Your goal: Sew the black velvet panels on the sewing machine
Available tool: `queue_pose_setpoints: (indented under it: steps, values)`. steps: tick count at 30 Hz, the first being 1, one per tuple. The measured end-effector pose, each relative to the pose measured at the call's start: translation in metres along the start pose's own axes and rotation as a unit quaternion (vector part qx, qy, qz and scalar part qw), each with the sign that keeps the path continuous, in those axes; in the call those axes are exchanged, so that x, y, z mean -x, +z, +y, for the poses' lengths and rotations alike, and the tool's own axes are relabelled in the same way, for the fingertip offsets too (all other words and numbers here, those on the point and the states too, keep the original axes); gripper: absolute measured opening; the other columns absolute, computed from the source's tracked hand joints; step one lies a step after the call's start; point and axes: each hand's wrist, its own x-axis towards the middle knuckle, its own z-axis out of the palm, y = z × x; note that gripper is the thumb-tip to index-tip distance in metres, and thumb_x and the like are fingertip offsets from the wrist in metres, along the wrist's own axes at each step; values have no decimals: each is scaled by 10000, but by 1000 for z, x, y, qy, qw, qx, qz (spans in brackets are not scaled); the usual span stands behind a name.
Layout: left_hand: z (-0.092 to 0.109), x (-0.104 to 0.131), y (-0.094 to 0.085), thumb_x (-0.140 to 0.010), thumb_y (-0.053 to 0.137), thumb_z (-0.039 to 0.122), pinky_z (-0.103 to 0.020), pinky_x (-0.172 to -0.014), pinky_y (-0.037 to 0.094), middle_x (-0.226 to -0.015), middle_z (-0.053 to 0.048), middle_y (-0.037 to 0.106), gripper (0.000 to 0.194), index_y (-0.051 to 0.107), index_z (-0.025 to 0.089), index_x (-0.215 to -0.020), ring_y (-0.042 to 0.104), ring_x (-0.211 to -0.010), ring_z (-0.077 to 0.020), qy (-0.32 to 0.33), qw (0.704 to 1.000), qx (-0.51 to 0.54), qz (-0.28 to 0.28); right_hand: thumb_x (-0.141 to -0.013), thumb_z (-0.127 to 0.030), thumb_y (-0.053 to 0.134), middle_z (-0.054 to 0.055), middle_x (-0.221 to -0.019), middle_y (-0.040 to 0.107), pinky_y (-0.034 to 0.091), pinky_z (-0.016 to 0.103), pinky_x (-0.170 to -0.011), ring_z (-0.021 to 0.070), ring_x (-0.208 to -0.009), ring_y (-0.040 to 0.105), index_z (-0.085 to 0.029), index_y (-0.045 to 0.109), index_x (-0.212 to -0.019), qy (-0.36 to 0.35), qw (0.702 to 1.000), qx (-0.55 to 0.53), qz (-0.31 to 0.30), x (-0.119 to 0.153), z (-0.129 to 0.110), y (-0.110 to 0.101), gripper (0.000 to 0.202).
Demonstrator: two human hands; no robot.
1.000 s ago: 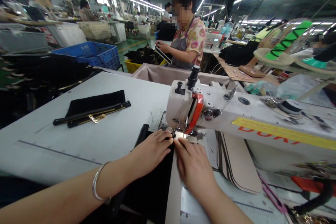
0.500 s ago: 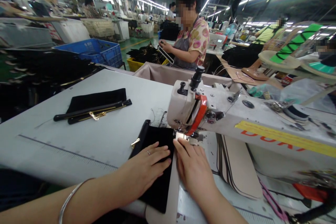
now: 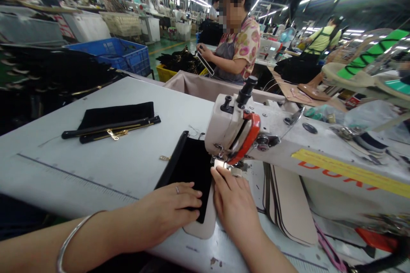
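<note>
Under the head of the sewing machine [image 3: 230, 128] lies a black fabric piece [image 3: 188, 166] on top of a beige panel [image 3: 201, 228]. A dark zipper strip with a metal pull [image 3: 165, 158] runs along the fabric's left side. My left hand [image 3: 173, 209] rests flat on the black fabric, fingers spread a little. My right hand [image 3: 235, 196] lies on the beige panel's right edge, its fingertips close to the presser foot; its fingers are extended and it grips nothing.
Another black piece with zippers [image 3: 115, 117] lies on the table [image 3: 80, 166] at the left. Beige panels [image 3: 291, 204] are stacked under the machine arm, beside pink scissors [image 3: 326, 243]. Beyond the table, a person [image 3: 237, 51] holds a small frame.
The black fabric and beige panel have moved away from me under the machine, and the panel's rounded near end now shows. My left hand has shifted slightly left and nearer.
</note>
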Motion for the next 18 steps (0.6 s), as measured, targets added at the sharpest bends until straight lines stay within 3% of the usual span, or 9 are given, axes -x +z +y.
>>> queue_pose_setpoints:
  steps: [18]
  values:
    - [-47, -27, -1, -932, 491, 109, -387, -1187, 303, -1238, -84, 668, 271, 635, 144, -1158, 568, -1232, -193, 19, 998, -65, 9, -940, -133, 459, 98, -1378, 538, 428, 434, -919, 267, -1114, 533, -192, 455, -1431, -2, 1000, -9, -2, 2, 2, 4, 494]
